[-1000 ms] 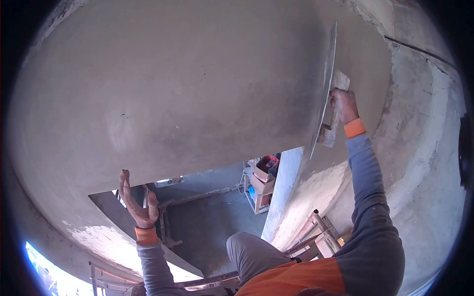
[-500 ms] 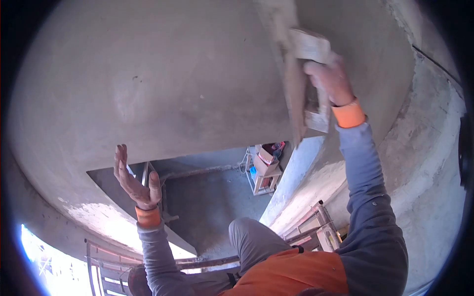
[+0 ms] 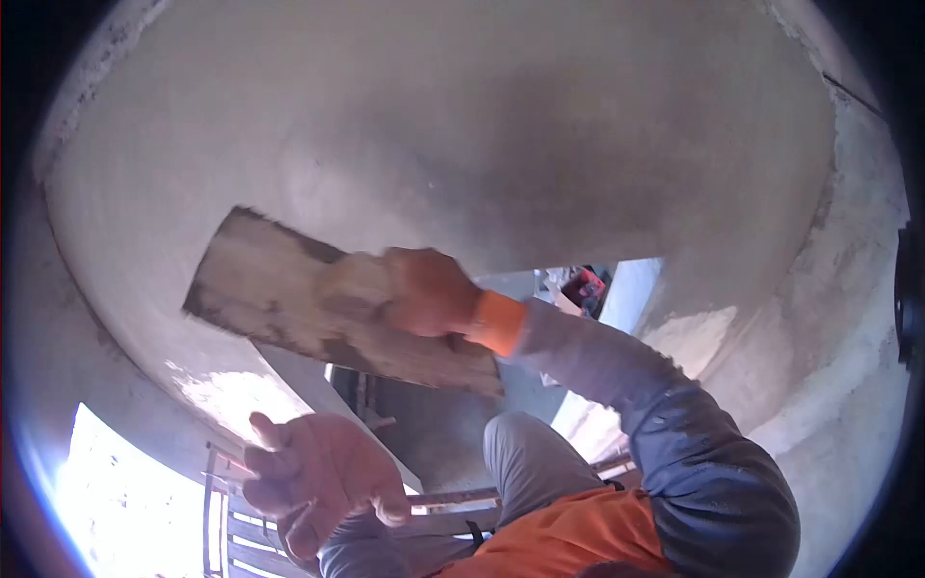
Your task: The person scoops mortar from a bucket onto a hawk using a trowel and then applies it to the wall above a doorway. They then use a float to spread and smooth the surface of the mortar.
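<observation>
My right hand (image 3: 424, 289) grips the handle of a long plaster-caked trowel (image 3: 289, 294), held across the middle of the view with its blade pointing left, off the wall. My left hand (image 3: 313, 482) is low in the view, below the trowel, fingers loosely curled and holding nothing. Both wrists wear orange cuffs over grey sleeves. Above and all around spreads a smooth grey plastered surface (image 3: 462, 116).
A rougher, patchy plastered wall (image 3: 829, 337) rises at the right. Below the plaster edge an opening shows a floor far down with a red object (image 3: 583, 286). My bent grey-trousered knee (image 3: 525, 453) and wooden scaffold rails (image 3: 231, 520) sit at the bottom. Bright daylight glares at lower left.
My right hand has swung the trowel down and left from the upper right wall to the middle of the view. My left hand has dropped lower and its fingers have curled.
</observation>
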The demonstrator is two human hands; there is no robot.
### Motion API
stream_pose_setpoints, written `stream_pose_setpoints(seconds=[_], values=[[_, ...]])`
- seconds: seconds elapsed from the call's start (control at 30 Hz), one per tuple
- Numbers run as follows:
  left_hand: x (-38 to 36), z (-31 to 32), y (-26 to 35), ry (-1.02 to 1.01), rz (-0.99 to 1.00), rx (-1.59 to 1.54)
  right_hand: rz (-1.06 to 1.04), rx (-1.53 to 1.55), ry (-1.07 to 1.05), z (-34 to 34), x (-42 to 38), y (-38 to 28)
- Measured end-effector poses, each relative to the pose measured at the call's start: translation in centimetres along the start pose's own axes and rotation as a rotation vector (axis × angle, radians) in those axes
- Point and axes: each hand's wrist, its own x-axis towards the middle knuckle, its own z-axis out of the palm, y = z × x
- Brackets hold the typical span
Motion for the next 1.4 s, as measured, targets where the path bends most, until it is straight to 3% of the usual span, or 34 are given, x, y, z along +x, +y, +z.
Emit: stream_pose_setpoints(seconds=[0.07,0.17,0.2,0.23,0.27,0.3,0.33,0.37,0.43,0.47,0.5,0.63,0.83,0.93,1.1,1.13,1.27,1.33,1.4], values=[[0.6,-0.7,0.5,-0.033,-0.037,0.038,-0.504,0.264,0.231,-1.7,-1.6,3.6],[1.1,-1.7,0.4,-0.220,-0.251,0.137,-0.412,0.347,0.355,-6.3,-6.8,7.2],[1.4,-1.6,-0.3,-0.360,-0.356,0.169,-0.412,0.195,0.409,-8.0,-8.8,8.2],[1.4,-1.1,-1.1,-0.538,-0.420,0.175,-0.055,0.451,0.441,-8.3,-11.3,8.9],[0.6,0.0,-2.3,-0.612,-0.545,0.070,0.023,0.575,0.555,-8.4,-12.4,10.3],[-1.6,0.5,-3.8,-0.640,-0.547,0.152,-0.082,0.377,0.646,-8.5,-13.8,13.4],[-2.5,1.7,-4.9,-0.747,-0.624,0.111,0.054,0.624,0.703,-8.6,-15.1,13.8],[-3.4,2.9,-6.3,-0.800,-0.627,0.170,-0.046,0.400,0.730,-8.7,-16.3,16.4],[-5.8,4.9,-9.7,-0.889,-0.565,0.295,0.129,0.732,0.869,-6.8,-19.0,18.8],[-6.7,5.8,-11.6,-0.922,-0.499,0.362,-0.038,0.244,0.836,-7.0,-20.3,19.6],[-6.9,6.8,-13.1,-0.943,-0.518,0.434,-0.096,0.028,0.863,-6.3,-21.4,20.8],[-7.2,9.2,-18.9,-0.982,-0.535,0.573,0.037,-0.099,0.929,-4.0,-23.3,24.3],[-8.4,10.2,-18.2,-1.068,-0.605,0.598,0.035,-0.142,0.857,-2.3,-24.0,27.2],[-8.7,9.8,-16.1,-1.156,-0.575,0.551,0.081,0.191,0.889,-0.8,-23.7,28.0],[-9.7,8.3,-12.1,-1.368,-0.556,0.445,0.189,0.678,0.810,-1.6,-19.6,21.9],[-10.1,7.5,-11.1,-1.386,-0.551,0.392,0.100,0.528,0.814,-1.6,-18.7,21.5],[-10.0,3.9,-7.4,-1.569,-0.611,0.286,-0.060,0.714,0.509,-4.4,-15.4,17.2],[-9.4,1.6,-6.9,-1.483,-0.738,0.247,-0.116,0.989,0.343,-5.2,-13.4,12.6],[-8.2,-1.3,-7.4,-1.298,-0.848,0.180,-0.206,0.997,0.357,-3.9,-10.4,9.5]])
